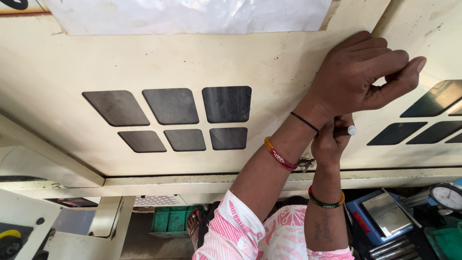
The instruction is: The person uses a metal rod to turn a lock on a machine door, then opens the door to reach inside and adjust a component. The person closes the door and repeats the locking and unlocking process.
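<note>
Up against the cream machine door [192,62], my left hand [358,74] curls closed on its edge for purchase; below it, my right hand [332,139] grips a white-tipped marker [350,130] (crossed under).

Head camera, single view: looks steeply down, close on cream machine panel [144,62]; floor, perhaps, toward 6 o'clock.
</note>
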